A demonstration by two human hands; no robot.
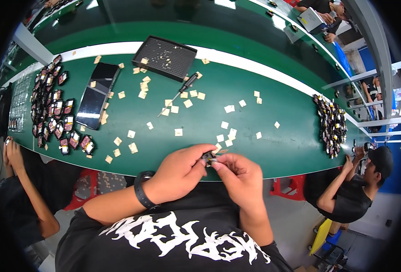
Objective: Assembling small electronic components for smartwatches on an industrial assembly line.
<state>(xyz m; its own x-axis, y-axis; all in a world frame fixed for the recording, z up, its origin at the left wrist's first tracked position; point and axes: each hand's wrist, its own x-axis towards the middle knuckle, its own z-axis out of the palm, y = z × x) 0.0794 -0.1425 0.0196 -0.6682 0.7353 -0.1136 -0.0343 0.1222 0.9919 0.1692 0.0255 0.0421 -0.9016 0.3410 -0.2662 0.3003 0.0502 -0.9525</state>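
Observation:
My left hand (178,171) is closed, thumb and fingers pinching a small black part (208,155) at the near edge of the green table. A glint of silver and a bit of yellow show on this part, but its kind is too small to make out. From the other side my right hand (242,174) meets it, thumb and forefinger pressed together at its right end. Whether those right fingers hold the part itself or some thin piece on it is hidden. Small cream paper squares (220,138) lie just beyond my fingers.
Left of centre are a black phone-like slab (91,102), a screwdriver (189,82) and a black ridged tray (171,58). Piles of small black units (55,109) and more units (332,127) flank the table (187,158). People sit at both sides.

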